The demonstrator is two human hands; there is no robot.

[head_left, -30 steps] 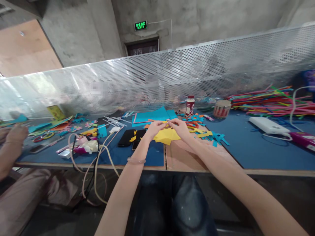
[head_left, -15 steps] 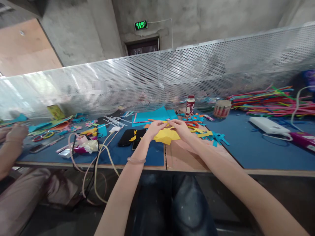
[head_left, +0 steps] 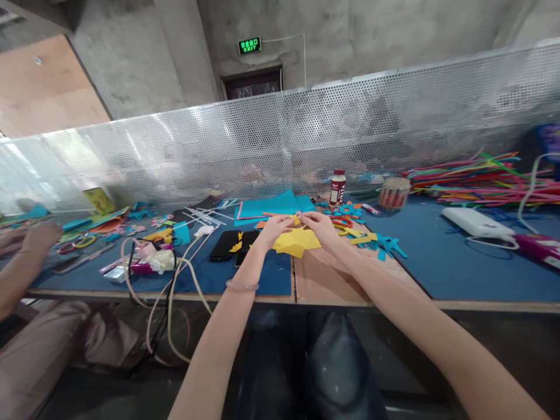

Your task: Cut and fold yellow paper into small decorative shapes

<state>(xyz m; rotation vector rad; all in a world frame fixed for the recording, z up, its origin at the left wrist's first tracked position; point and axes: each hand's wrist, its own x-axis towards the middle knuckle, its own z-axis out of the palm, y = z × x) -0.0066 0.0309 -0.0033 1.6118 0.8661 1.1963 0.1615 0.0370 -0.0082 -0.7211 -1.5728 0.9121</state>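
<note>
My left hand (head_left: pixel 276 228) and my right hand (head_left: pixel 320 227) meet above the table, both with fingers closed in a pinch. Between their fingertips is a small piece of yellow paper (head_left: pixel 296 219); its exact shape is too small to make out. Just below lies a larger yellow paper sheet (head_left: pixel 297 242) with a jagged, cut edge. Beside my left hand, two black phones (head_left: pixel 226 245) lie with yellow paper scraps (head_left: pixel 237 242) on them. To the right of my right hand are yellow paper strips (head_left: pixel 361 238) and blue paper cut-outs (head_left: pixel 387 245).
Blue paper sheets (head_left: pixel 271 206) and a red-capped bottle (head_left: pixel 338 188) stand behind my hands. A clear jar (head_left: pixel 394 193), coloured pipe cleaners (head_left: pixel 476 181) and a white power bank (head_left: pixel 479 226) are on the right. Cables (head_left: pixel 192 274) hang over the front edge. Another person's hand (head_left: pixel 41 240) is far left.
My hands stay almost in place, with only slight finger movement at the small yellow paper. The other person's hand at far left has shifted a little to the right.
</note>
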